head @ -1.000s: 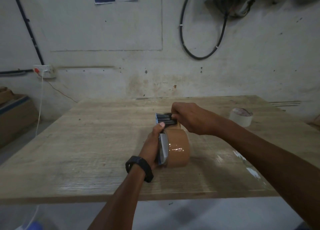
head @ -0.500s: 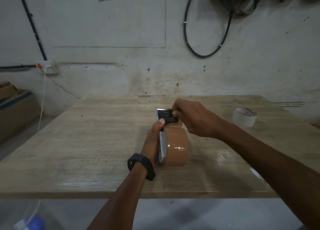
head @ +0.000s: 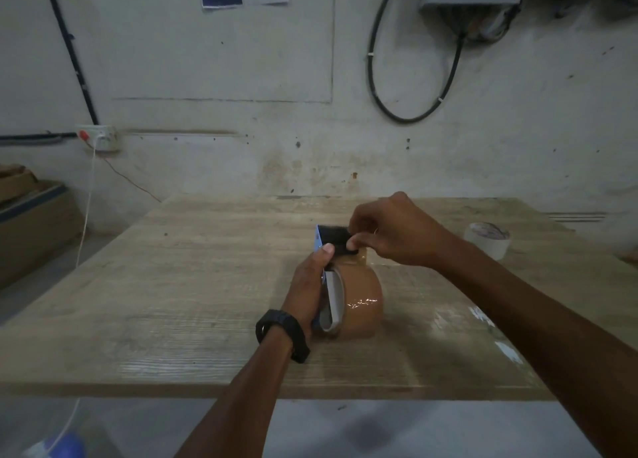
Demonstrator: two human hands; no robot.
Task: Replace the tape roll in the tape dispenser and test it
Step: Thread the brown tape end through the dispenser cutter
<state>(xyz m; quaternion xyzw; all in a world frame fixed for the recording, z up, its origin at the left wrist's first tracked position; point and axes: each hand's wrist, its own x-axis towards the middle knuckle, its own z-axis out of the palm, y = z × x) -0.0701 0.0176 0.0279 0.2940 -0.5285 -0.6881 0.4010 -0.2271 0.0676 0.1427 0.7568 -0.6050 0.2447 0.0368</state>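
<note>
A brown tape roll (head: 364,298) sits mounted in a blue and black tape dispenser (head: 333,238) above the middle of the wooden table (head: 193,285). My left hand (head: 310,285) grips the dispenser from the left side, thumb up near the black front part. My right hand (head: 390,233) pinches at the dispenser's black cutter end, where the brown tape end meets it. The dispenser's handle is hidden behind my left hand.
A nearly empty white tape roll (head: 486,240) lies at the table's far right. Strips of clear tape (head: 490,326) shine on the table's right side. Cardboard boxes (head: 31,222) stand on the floor at left, below a wall socket (head: 100,138) with a white cable.
Both hands and the dispenser stay in nearly the same place. My right fingers have shifted slightly on the black front end. The camera has tilted a little.
</note>
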